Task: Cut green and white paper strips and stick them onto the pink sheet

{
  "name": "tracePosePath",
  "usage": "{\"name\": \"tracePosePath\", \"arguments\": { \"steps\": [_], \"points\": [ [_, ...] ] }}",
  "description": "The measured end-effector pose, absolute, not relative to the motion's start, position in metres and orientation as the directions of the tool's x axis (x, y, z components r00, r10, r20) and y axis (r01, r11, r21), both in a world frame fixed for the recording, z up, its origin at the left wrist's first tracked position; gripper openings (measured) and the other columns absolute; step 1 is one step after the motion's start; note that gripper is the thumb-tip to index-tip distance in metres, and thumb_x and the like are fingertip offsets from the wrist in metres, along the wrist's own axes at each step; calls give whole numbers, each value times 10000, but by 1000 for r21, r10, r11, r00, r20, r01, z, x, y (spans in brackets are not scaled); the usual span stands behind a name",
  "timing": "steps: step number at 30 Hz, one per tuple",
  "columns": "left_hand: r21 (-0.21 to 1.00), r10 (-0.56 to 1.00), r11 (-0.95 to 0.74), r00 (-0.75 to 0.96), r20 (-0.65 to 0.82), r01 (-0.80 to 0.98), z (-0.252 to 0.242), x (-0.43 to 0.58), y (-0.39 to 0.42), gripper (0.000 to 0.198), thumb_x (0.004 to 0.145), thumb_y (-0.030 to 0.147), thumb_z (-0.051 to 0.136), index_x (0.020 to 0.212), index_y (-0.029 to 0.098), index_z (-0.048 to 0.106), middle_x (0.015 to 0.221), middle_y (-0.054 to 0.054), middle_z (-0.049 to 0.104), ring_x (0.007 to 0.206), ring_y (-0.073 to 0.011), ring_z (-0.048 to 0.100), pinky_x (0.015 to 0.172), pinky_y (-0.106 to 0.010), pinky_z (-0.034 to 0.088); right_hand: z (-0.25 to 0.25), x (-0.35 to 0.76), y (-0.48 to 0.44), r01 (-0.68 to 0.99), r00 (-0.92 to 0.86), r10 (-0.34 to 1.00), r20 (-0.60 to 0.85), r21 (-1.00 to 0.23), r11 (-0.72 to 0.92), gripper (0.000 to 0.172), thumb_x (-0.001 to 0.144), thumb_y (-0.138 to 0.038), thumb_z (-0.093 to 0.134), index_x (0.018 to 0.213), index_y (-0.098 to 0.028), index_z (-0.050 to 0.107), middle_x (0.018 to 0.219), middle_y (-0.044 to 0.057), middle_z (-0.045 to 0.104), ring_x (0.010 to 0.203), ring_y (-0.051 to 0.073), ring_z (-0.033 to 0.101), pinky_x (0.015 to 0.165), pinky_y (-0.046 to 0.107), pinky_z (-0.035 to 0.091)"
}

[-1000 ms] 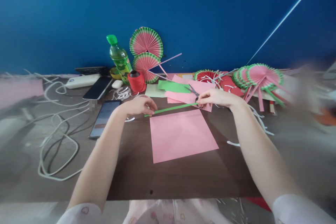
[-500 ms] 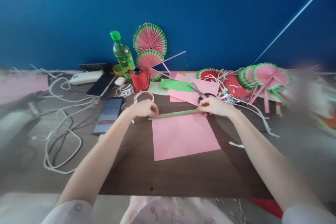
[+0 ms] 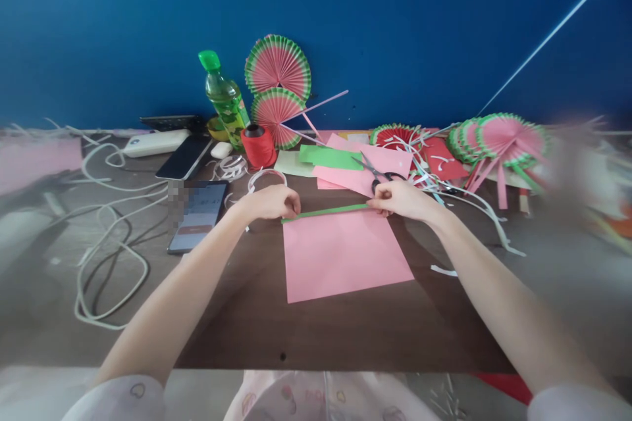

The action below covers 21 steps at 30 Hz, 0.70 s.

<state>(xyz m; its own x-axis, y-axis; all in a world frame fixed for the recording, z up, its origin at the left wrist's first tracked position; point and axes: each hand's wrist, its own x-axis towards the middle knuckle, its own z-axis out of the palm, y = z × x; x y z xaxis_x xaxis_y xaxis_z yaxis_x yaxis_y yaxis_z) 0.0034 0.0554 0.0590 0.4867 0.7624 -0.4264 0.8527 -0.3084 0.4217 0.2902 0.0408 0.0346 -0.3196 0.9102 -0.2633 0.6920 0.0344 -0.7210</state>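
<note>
A thin green paper strip (image 3: 326, 212) lies along the far edge of a pink paper square (image 3: 343, 255) on the dark table (image 3: 306, 332). My left hand (image 3: 271, 202) is closed, pinching the strip's left end. My right hand (image 3: 402, 198) is closed on the strip's right end. The strip looks pressed right against the pink sheet's top edge.
Scissors (image 3: 378, 173) lie on pink and green sheets (image 3: 340, 161) behind my right hand. A red thread spool (image 3: 257, 147), green bottle (image 3: 223, 98), watermelon paper fans (image 3: 278, 67), more fans (image 3: 498, 138), a phone (image 3: 198, 214), white cables (image 3: 106, 237) and paper scraps surround the work area.
Both hands brought the green strip down from above the table onto the pink square's far edge, levelling it. The view shifted slightly.
</note>
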Motion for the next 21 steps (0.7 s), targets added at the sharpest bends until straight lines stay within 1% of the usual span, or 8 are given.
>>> {"name": "tracePosePath", "arguments": {
  "steps": [3, 6, 11, 16, 21],
  "points": [
    [359, 771, -330, 469, -432, 873, 61, 6, 56, 165, 613, 243, 572, 730, 162, 655, 662, -21, 638, 604, -129, 529, 559, -222, 371, 34, 291, 41, 705, -321, 910, -261, -708, 45, 230, 701, -310, 614, 566, -192, 470, 552, 7, 617, 562, 148, 628, 578, 263, 500],
    [328, 752, -362, 481, -451, 873, 62, 9, 58, 145, 614, 237, 547, 685, 175, 657, 630, -11, 627, 585, -125, 521, 541, -221, 362, 32, 292, 42, 696, -330, 908, -257, -716, 50, 232, 700, -309, 606, 559, -195, 463, 547, 4, 614, 563, 145, 626, 575, 260, 498],
    [269, 738, -392, 475, -478, 880, 63, 12, 62, 216, 594, 196, 510, 719, 185, 686, 636, -16, 638, 562, -131, 518, 513, -229, 340, 28, 294, 44, 688, -344, 905, -250, -723, 61, 238, 685, -327, 615, 557, -197, 462, 550, 5, 619, 573, 150, 628, 577, 266, 497],
    [259, 730, -409, 484, -483, 875, 65, 13, 63, 262, 592, 205, 500, 758, 171, 699, 684, -39, 656, 596, -153, 528, 524, -242, 343, 31, 292, 42, 691, -344, 908, -238, -719, 74, 246, 685, -318, 610, 546, -198, 446, 544, 9, 614, 550, 144, 613, 565, 267, 487],
    [268, 704, -413, 492, -512, 870, 64, 11, 65, 260, 581, 181, 492, 751, 174, 688, 707, -31, 661, 590, -135, 530, 523, -222, 337, 35, 290, 40, 704, -336, 910, -243, -707, 71, 247, 692, -320, 605, 549, -199, 444, 546, 9, 610, 552, 145, 608, 581, 274, 483]
  ]
}}
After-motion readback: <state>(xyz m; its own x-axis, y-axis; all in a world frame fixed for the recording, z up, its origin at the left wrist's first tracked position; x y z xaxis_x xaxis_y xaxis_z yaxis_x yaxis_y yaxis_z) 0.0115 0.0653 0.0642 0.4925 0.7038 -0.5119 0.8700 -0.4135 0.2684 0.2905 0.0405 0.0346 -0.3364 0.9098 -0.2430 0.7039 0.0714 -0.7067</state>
